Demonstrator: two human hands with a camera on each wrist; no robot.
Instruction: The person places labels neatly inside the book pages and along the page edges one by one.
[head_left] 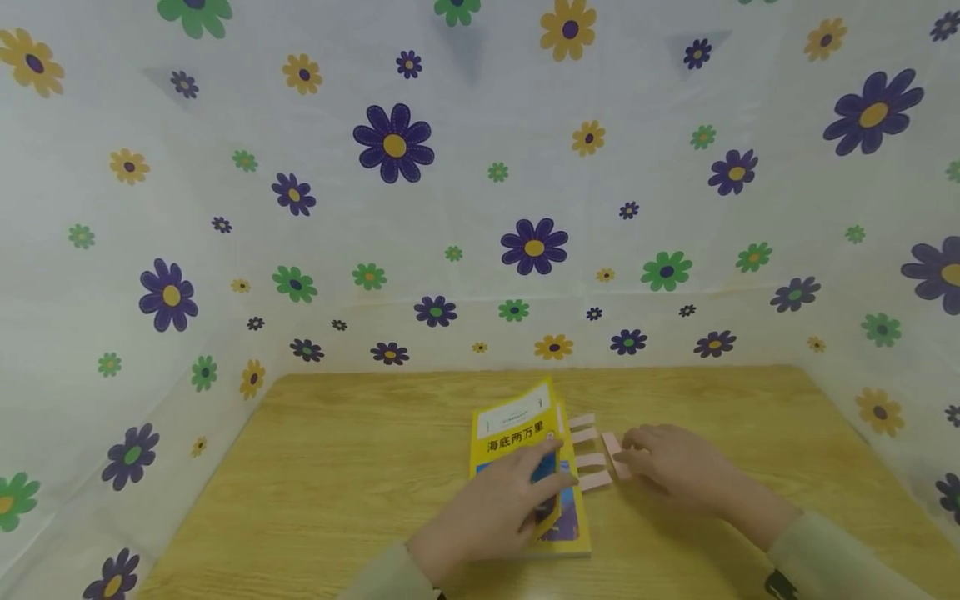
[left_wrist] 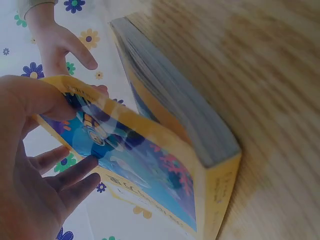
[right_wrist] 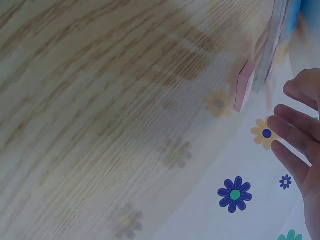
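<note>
A yellow paperback book (head_left: 517, 417) with Chinese lettering and a blue picture on its front lies on the table, its front cover (left_wrist: 135, 145) partly raised. My left hand (head_left: 498, 504) holds that cover near its free edge between thumb and fingers. Several pink sticky tabs (head_left: 588, 460) stick out from the book's right side. To the right of them lies a pink sticky-note pad (head_left: 617, 457). My right hand (head_left: 678, 468) is beside the pad, fingers loosely bent; in the right wrist view they are spread apart and hold nothing.
The wood-grain table (head_left: 337, 467) extends on both sides of the book. A white cloth with printed flowers (head_left: 480, 208) surrounds the table at the back and sides. Pale sleeves (head_left: 832, 554) cover both forearms.
</note>
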